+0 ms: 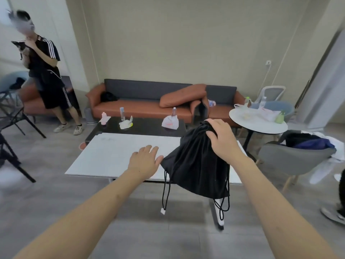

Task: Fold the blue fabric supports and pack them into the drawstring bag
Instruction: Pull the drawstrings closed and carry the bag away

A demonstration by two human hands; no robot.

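Head view: your right hand [222,139] is gripping the limp, light bag [196,165] by its top; left hand [144,158] is resting flat on the counter [112,156].

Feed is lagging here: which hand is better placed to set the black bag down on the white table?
Right. The right hand already grips the bag by its top; the left hand lies open beside it, holding nothing.
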